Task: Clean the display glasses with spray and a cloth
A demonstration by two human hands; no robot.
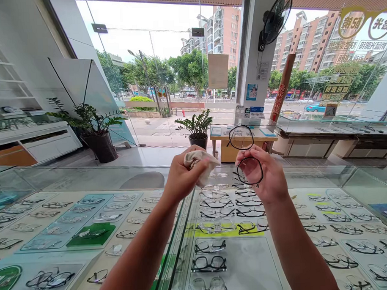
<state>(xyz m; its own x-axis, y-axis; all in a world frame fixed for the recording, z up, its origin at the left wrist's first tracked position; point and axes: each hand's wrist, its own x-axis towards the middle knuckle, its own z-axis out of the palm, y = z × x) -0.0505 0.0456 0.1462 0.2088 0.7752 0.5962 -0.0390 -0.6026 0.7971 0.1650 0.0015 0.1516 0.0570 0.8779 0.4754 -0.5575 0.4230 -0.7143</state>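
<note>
My left hand (188, 172) is closed around a crumpled pale cloth (196, 159), with one end of it sticking out to the right past the thumb. Opposite it, my right hand (267, 174) pinches a pair of dark round-framed eyeglasses (262, 170) near the bridge. The glasses are turned on end, one lens above my fingers and the other below, in front of the palm. Cloth and glasses are apart, both held up over a glass display case (232, 253).
Rows of eyeglasses (213, 262) lie inside the glass cases below and to both sides. Beyond stand potted plants (100, 142), a small wooden table (244, 134) and more counters (320, 136). A wall fan (276, 19) hangs by the large windows.
</note>
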